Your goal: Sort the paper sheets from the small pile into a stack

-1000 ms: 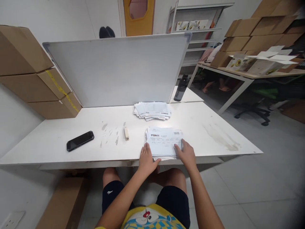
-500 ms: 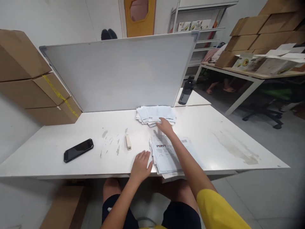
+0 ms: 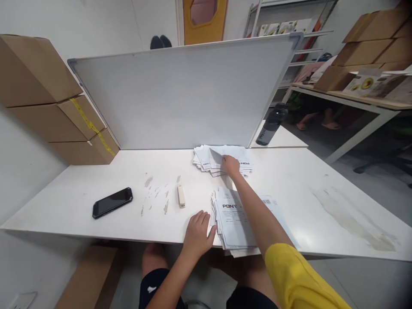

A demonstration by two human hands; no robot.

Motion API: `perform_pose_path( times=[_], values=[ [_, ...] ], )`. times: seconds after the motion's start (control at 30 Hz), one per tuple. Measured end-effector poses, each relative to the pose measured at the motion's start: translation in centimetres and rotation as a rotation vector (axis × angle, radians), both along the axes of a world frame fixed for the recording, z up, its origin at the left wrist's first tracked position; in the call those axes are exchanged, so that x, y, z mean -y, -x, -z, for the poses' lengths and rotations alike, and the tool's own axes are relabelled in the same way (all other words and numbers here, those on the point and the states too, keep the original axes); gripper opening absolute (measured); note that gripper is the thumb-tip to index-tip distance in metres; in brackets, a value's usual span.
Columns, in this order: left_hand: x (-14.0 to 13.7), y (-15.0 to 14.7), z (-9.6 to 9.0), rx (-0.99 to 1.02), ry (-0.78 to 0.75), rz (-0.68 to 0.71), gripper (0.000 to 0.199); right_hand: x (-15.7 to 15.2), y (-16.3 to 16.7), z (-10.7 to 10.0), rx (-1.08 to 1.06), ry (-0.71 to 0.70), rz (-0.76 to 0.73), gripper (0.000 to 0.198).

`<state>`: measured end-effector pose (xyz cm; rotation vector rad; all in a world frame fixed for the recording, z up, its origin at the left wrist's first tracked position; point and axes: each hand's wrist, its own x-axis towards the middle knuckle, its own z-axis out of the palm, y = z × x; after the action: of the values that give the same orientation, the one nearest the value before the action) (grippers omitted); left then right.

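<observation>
At the far pile of printed papers [image 3: 202,158], by the foot of the whiteboard, my right hand [image 3: 231,165] pinches the top sheet of paper [image 3: 216,158], whose left corner is lifted and bent over. My left hand [image 3: 198,234] lies on the table near its front edge, fingers spread, just left of the near pile of papers [image 3: 233,227]. That near pile has PONY printed on its top sheet and overhangs the front edge a little. My right forearm crosses above it and hides part of it.
A small cream-coloured block-like object [image 3: 181,196] and a black phone [image 3: 112,202] lie left on the white table [image 3: 154,229]. Behind stands a whiteboard [image 3: 180,94]. A dark bottle [image 3: 272,124] is at the back right, and cardboard boxes [image 3: 82,146] are stacked at the left.
My right hand now has the far pile's top sheet by its edge, and the sheet's left corner has come up. My left hand stays beside the near pile. The view has shifted left.
</observation>
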<state>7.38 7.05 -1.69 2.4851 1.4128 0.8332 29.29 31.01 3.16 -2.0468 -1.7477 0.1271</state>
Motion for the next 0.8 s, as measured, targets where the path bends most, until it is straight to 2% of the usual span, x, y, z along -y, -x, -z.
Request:
perform_pose_path(
  times=[0.13,0.2,0.27,0.33,0.4,0.5,0.57,0.6,0.73,0.8],
  values=[
    [-0.3,0.2,-1.1,0.130,0.090,0.008,0.040,5.1,-0.6,-2.8,-0.008,-0.250,-0.105,0.049],
    [-0.4,0.4,-2.2,0.324,0.205,0.036,0.047,9.5,0.1,-3.8,-0.040,-0.339,-0.209,0.051],
    [-0.1,0.7,-3.6,0.632,0.373,0.091,0.060,14.9,1.8,-4.1,-0.083,-0.346,-0.326,0.054],
    [0.6,0.9,-4.9,0.961,0.548,0.135,0.071,20.8,4.2,-3.4,-0.124,-0.363,-0.467,0.055],
    [1.8,1.2,-5.7,1.173,0.672,0.098,0.073,26.1,6.7,-2.1,-0.135,-0.397,-0.604,0.057],
    [4.2,2.4,-5.9,1.228,0.747,-0.081,0.067,31.5,9.1,0.3,-0.087,-0.356,-0.760,0.062],
    [5.6,3.9,-5.7,1.188,0.735,-0.194,0.065,33.0,9.2,1.3,-0.092,-0.298,-0.793,0.066],
    [6.0,4.9,-5.7,1.161,0.713,-0.239,0.063,33.2,8.8,1.5,-0.122,-0.290,-0.760,0.069],
    [5.4,8.7,-6.7,1.054,0.574,-0.350,0.051,30.8,7.0,0.3,-0.381,-0.408,-0.372,0.080],
    [3.9,10.0,-7.4,1.022,0.539,-0.352,0.048,28.8,7.1,-0.8,-0.530,-0.424,-0.270,0.080]
  ],
)
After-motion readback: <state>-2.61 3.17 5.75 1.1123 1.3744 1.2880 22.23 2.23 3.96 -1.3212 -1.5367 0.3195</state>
